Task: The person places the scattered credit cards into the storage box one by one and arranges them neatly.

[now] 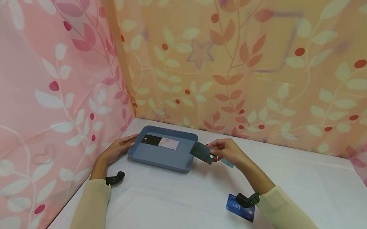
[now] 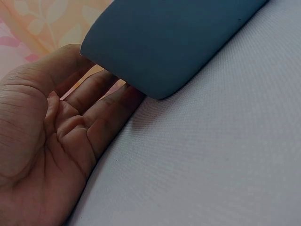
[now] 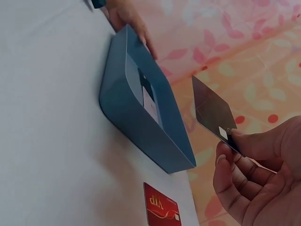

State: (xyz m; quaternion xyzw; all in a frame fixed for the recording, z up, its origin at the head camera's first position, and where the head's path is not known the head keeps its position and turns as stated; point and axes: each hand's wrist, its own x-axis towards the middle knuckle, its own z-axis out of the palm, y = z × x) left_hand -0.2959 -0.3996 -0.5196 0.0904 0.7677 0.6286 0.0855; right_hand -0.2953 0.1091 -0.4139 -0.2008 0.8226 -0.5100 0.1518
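My right hand (image 1: pixel 230 151) pinches a dark grey chip card (image 1: pixel 201 152) between thumb and fingers, its near corner overlapping the tray's right edge in the head view. A blue-grey tray (image 1: pixel 158 160) stands toward the back left of the table. My left hand (image 1: pixel 118 150) touches the tray's left end, its fingers extended along the side wall (image 2: pixel 155 52). Inside the tray, a black card (image 1: pixel 151 140) and a pale pink card (image 1: pixel 169 143) lie side by side. A red VIP card (image 3: pixel 162 205) lies on the table below the right hand, mostly hidden in the head view.
A light blue card (image 1: pixel 228 163) shows partly beneath the right hand. Closer to me, a blue VIP card (image 1: pixel 237 209) lies partly under the right wrist's camera (image 1: pixel 247 200). Patterned cloth walls (image 1: pixel 197 94) stand along the white table's (image 1: pixel 171 205) back and left.
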